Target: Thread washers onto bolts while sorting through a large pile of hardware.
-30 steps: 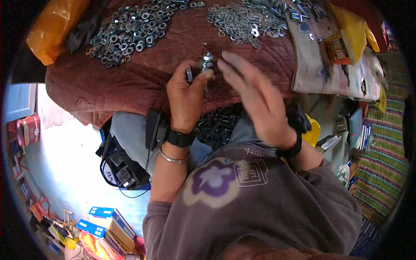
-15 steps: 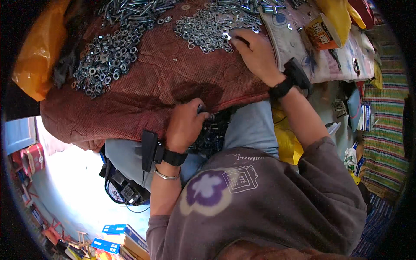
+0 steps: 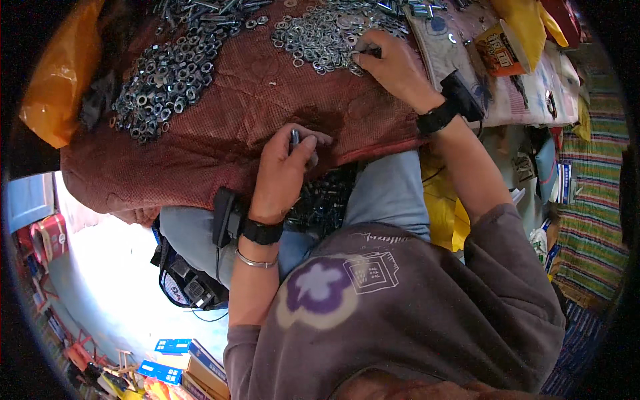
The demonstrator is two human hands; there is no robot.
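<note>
Right hand (image 3: 393, 63) now farther into washer pile (image 3: 320, 33), pinching washers; left hand (image 3: 283, 177) clamped on bolt (image 3: 295, 139).

Across your lap lies a reddish-brown quilted cushion (image 3: 253, 100), and it carries the hardware. On its far left part you have a spread heap of dark hex nuts (image 3: 163, 77), loosely scattered and touching one another. Toward the far middle sits a pile of pale flat washers (image 3: 320, 33), just beside the nuts but with bare cloth between. More bolts (image 3: 200, 7) lie along the far edge. The near half of the cushion is bare fabric, darker in one patch near its front edge.
</note>
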